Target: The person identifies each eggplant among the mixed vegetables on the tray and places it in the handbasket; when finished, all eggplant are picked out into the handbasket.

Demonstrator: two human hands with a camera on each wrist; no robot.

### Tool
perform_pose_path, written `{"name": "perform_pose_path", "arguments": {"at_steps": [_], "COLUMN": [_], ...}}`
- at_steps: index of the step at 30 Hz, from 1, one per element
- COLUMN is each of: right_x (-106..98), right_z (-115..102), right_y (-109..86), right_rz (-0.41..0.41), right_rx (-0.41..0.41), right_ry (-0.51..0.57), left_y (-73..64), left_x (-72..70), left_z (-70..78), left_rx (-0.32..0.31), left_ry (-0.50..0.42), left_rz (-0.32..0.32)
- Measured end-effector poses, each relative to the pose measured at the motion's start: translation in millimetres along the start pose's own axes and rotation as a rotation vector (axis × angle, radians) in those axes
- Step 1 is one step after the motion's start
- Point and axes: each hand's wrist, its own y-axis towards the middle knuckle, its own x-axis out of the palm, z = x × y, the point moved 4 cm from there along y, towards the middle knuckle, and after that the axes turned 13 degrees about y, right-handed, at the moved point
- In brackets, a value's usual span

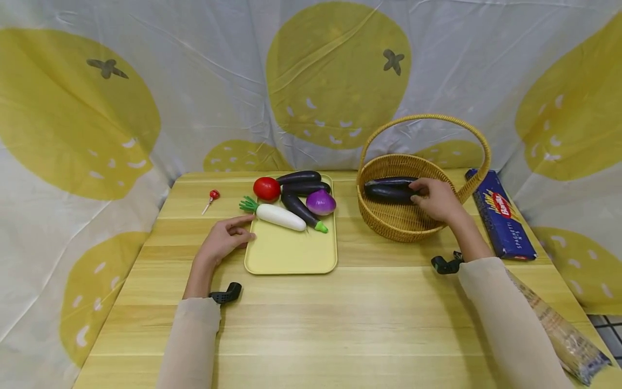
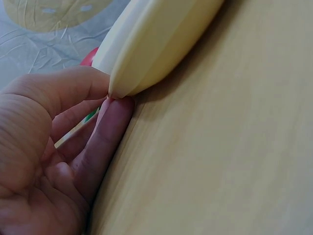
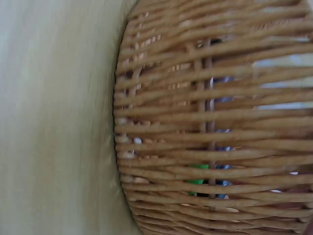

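My left hand [image 1: 225,237] pinches the left rim of a yellow tray [image 1: 291,256]; in the left wrist view, thumb and fingers meet at the tray's edge [image 2: 161,54]. On the tray lie a white radish [image 1: 281,217] with green leaves, a red tomato [image 1: 266,189], a purple onion [image 1: 321,202] and three dark eggplants [image 1: 297,208]. Reaching into a wicker basket [image 1: 396,232], my right hand [image 1: 437,199] grips the end of an eggplant [image 1: 389,194]. Another eggplant [image 1: 393,181] lies behind it in the basket. Only the basket's woven side [image 3: 210,127] fills the right wrist view, hiding that hand.
The basket's tall handle [image 1: 425,116] arches above my right hand. To its right lies a blue spaghetti box [image 1: 502,216]. A long clear packet [image 1: 559,324] is partly under my right forearm. A red lollipop [image 1: 214,195] lies left of the tray. A patterned curtain [image 1: 218,81] backs the table.
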Motion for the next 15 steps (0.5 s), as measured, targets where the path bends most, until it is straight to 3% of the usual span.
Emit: {"name": "perform_pose_path", "arguments": {"at_steps": [10,15], "right_x": [6.9,12.8], "right_z": [-24.6,-41.0], "right_y": [-24.7,-34.7], "right_rz": [0.065,0.110], "right_rx": [-0.085,-0.124], "right_ry": [0.086,0.161], "left_y": [-14.4,-8.6], "left_x": [-2.7,-1.8], "left_z": [24.7,15.6], "left_rx": [-0.009,-0.010], "left_ry": [-0.015,-0.008], "left_rz": [-0.021,-0.012]}}
